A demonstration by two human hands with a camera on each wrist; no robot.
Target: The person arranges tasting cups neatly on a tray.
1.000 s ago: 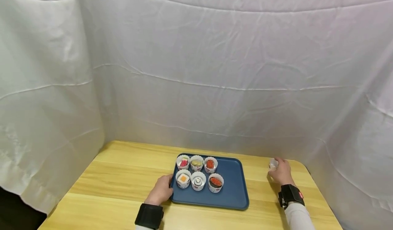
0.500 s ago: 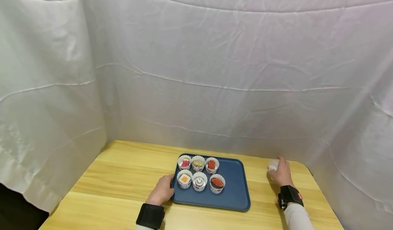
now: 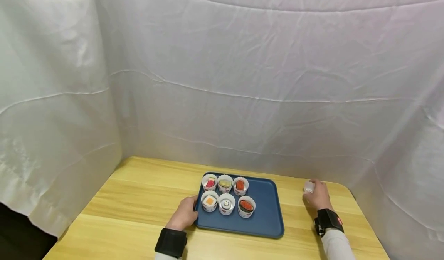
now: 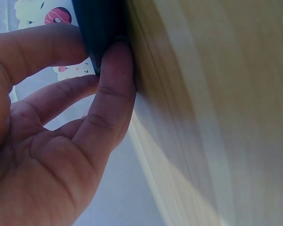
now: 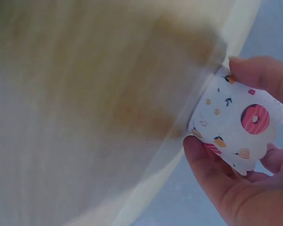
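Note:
My left hand (image 3: 184,213) grips the left edge of a dark blue tray (image 3: 265,206); in the left wrist view the thumb and fingers pinch the tray's edge (image 4: 101,28). Two rows of white paper baking cups hold sushi-like pieces on the tray, among them one with red topping (image 3: 246,206), one with an orange square (image 3: 209,201) and a round white roll (image 3: 226,205). At the table's far right, my right hand (image 3: 318,197) holds another paper baking cup (image 5: 236,120), printed with pink doughnuts and small flowers, between thumb and fingers, close to the wood.
The yellow wooden table (image 3: 138,198) extends around the tray. White cloth (image 3: 243,79) hangs close behind its back edge and along both sides. Between the tray and my right hand lies a stretch of bare wood (image 3: 291,210).
The head view has shifted slightly. My left hand stays at the tray's edge, and my right hand keeps hold of the cup in nearly the same spot.

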